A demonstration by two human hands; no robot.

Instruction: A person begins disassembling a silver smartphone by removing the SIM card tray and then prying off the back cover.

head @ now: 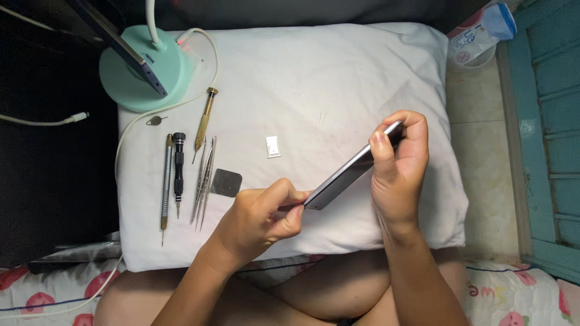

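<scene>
1. Plainly a thin, stiff slab: smartphone (353,174) held tilted on edge above the white pillow (314,72), right of centre.
2. Right hand (399,175) clamped on the far upper end, thumb along one face, fingers curled behind.
3. Left hand (263,217) pinched tight at the near lower corner, fingertips on something too small to tell.
4. Probably light, smooth, slippery, glass-fragile; best gripped by the side edges.
5. Well apart to the left: screwdrivers (178,172), tweezers (204,178), small white tray (273,147).
</scene>
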